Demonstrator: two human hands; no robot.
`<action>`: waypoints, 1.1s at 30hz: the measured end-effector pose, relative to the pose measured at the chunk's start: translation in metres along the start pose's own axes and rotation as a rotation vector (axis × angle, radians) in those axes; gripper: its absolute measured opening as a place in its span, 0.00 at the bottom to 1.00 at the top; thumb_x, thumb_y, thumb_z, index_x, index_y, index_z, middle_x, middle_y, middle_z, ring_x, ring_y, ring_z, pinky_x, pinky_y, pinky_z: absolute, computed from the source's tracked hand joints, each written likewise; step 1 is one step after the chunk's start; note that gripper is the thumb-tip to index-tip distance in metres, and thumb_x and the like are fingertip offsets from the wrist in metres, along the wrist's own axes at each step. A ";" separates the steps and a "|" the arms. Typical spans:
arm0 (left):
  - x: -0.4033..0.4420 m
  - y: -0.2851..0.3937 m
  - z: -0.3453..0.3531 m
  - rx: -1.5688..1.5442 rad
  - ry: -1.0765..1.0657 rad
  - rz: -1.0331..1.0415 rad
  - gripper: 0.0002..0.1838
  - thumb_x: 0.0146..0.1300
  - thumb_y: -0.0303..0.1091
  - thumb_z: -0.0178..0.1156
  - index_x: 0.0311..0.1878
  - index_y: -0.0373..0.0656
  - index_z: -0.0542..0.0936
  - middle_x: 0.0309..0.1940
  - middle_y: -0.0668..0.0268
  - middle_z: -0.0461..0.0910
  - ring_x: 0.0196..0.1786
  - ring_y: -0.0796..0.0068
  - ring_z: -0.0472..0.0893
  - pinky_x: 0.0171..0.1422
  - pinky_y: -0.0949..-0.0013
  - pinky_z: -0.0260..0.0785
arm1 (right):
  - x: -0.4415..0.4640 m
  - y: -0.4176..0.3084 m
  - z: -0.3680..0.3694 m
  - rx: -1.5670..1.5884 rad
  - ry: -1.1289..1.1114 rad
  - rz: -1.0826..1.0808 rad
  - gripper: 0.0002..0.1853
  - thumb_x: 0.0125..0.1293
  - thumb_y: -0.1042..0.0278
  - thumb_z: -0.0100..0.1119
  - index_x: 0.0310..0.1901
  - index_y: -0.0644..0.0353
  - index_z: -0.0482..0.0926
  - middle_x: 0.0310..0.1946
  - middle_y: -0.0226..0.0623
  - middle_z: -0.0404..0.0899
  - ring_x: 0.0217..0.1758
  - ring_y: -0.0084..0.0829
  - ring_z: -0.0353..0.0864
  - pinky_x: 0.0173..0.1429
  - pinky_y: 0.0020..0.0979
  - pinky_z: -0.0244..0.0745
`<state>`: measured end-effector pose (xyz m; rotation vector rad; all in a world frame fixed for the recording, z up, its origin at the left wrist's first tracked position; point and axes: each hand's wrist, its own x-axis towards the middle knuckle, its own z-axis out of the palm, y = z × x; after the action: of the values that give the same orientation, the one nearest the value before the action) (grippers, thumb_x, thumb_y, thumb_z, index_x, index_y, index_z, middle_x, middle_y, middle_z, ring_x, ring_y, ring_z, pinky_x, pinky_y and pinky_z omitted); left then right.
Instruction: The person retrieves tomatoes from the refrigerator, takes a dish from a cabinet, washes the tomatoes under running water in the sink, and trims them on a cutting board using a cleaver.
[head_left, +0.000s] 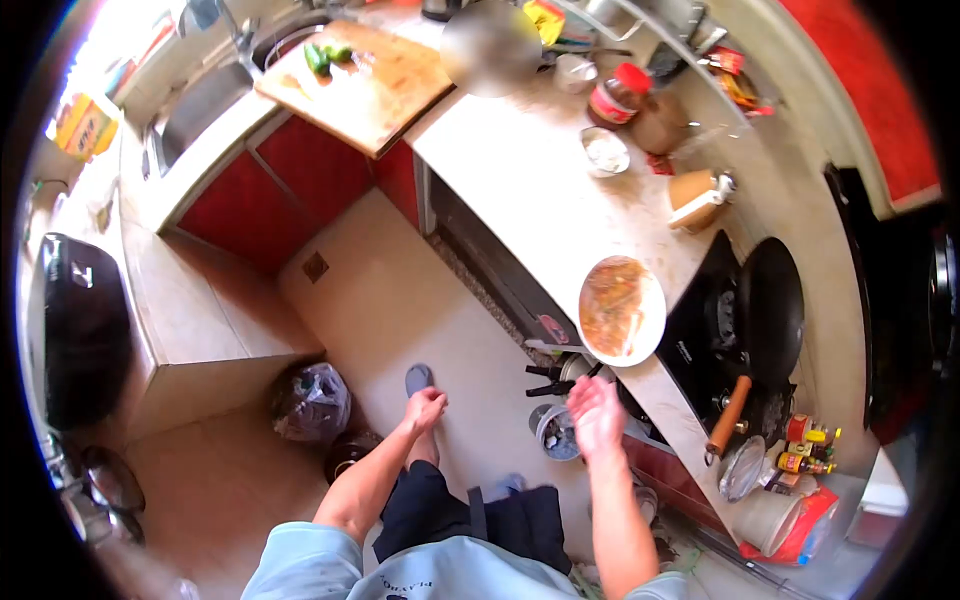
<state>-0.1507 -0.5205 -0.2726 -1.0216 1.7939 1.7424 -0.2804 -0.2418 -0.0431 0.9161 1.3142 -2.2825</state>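
My left hand hangs over the floor with its fingers curled in, and no object shows in it. My right hand is raised beside the counter edge, a little blurred, fingers stretched out and holding nothing. Just beyond it, a white bowl of reddish-brown food with pale pieces sits at the counter's edge; the hand and the bowl look apart. To the right of the bowl, a black wok with a wooden handle rests on the black gas stove.
A wooden cutting board with green peppers juts past the counter edge. On the counter stand a red-lidded jar and a small bowl of white food. Below are a bin and a bagged bin; bottles stand right.
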 end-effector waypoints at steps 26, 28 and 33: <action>0.287 0.132 0.132 -0.995 -0.011 -0.124 0.37 0.63 0.78 0.44 0.46 0.50 0.78 0.30 0.76 0.73 0.33 0.80 0.70 0.35 0.73 0.63 | 0.072 0.050 0.079 -1.087 -0.003 -0.319 0.13 0.75 0.70 0.49 0.53 0.69 0.77 0.38 0.38 0.82 0.34 0.22 0.79 0.42 0.24 0.77; 0.263 0.117 0.105 -0.956 -0.038 -0.143 0.34 0.66 0.75 0.43 0.45 0.51 0.77 0.30 0.76 0.72 0.35 0.81 0.73 0.36 0.73 0.65 | 0.103 0.053 0.092 -1.154 0.117 -0.339 0.10 0.75 0.68 0.52 0.44 0.66 0.80 0.31 0.31 0.79 0.30 0.17 0.74 0.35 0.21 0.72; 0.218 0.100 0.059 -0.921 -0.003 -0.167 0.34 0.70 0.72 0.39 0.48 0.48 0.77 0.39 0.70 0.76 0.41 0.77 0.77 0.47 0.66 0.74 | 0.243 0.097 0.091 -0.908 0.183 0.052 0.18 0.71 0.56 0.58 0.46 0.67 0.78 0.38 0.41 0.83 0.31 0.27 0.82 0.33 0.26 0.78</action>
<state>-0.3742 -0.5139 -0.3766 -1.4267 0.8035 2.4851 -0.4339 -0.3653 -0.2376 0.7921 2.0806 -1.3002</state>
